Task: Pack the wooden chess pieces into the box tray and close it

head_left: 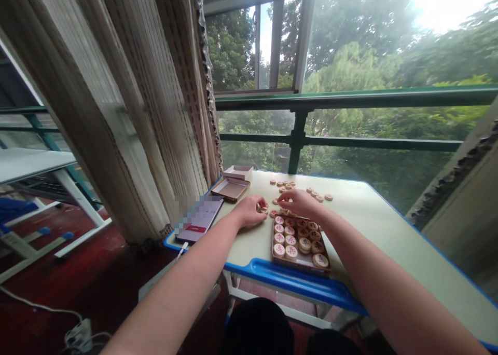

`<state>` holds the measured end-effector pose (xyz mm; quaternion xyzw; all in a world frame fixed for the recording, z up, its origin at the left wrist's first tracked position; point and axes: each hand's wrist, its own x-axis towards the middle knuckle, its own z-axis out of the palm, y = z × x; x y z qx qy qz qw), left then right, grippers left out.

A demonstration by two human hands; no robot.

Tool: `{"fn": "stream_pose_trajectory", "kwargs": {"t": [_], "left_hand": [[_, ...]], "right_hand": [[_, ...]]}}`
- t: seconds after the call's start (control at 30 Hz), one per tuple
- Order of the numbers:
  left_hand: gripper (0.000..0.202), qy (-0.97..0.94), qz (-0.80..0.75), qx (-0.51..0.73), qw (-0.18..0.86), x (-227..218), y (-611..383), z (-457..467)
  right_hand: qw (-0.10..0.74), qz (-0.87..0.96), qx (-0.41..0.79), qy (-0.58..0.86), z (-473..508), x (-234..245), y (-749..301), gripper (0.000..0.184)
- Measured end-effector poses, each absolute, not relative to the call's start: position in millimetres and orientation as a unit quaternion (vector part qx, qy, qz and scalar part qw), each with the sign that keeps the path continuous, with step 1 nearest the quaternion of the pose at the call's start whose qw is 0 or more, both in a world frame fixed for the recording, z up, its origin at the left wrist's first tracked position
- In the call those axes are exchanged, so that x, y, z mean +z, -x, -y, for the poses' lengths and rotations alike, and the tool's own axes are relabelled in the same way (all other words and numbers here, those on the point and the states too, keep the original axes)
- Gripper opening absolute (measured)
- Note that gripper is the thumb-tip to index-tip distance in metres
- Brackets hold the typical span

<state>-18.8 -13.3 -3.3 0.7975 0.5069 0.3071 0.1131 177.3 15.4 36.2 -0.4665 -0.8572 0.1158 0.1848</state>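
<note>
My left hand (251, 212) rests on the table with its fingers curled round wooden Chinese chess pieces (265, 208) at its fingertips. Over the far side of the cardboard box (302, 268), my right hand (300, 202) has its fingers bent down and closed among loose pieces; what lies between them is hidden. In the box, round pieces sit in rows: red-marked ones (290, 240) on the left, dark-marked ones (305, 244) on the right, some stacked. A red-marked piece (273, 213) lies between my hands.
Several loose pieces (329, 196) are scattered beyond my hands. Two open box parts (232, 188) (238, 172) stand at the back left. A tablet (200, 219) with a cable (182, 250) lies at the table's left edge. Curtain (155, 85) and green railing (350, 100) border the table (365, 230).
</note>
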Motion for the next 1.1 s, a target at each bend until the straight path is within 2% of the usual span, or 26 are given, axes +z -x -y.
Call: {"fn": "stream_pose_trajectory", "kwargs": {"t": [0.23,0.4,0.63,0.83,0.97,1.1], "left_hand": [[0.025,-0.758,-0.494,0.415,0.098,-5,16,7],[0.024,-0.729,-0.480,0.477,0.107,-3,13,9],[0.024,-0.696,-0.425,0.542,0.203,-5,8,9],[0.026,-0.652,-0.411,0.564,0.296,-8,6,7],[0.034,-0.636,-0.431,0.565,0.299,-6,7,8],[0.031,-0.645,-0.441,0.553,0.287,-4,7,9]], "right_hand": [[0.215,0.850,0.135,0.461,-15,37,-175,0.019],[0.244,0.846,0.168,0.443,-7,42,-171,0.021],[0.292,0.834,0.209,0.418,-7,39,-168,0.021],[0.310,0.827,0.209,0.419,-9,39,-169,0.021],[0.307,0.824,0.212,0.427,-4,43,-168,0.021],[0.305,0.826,0.204,0.427,0,46,-166,0.020]]}}
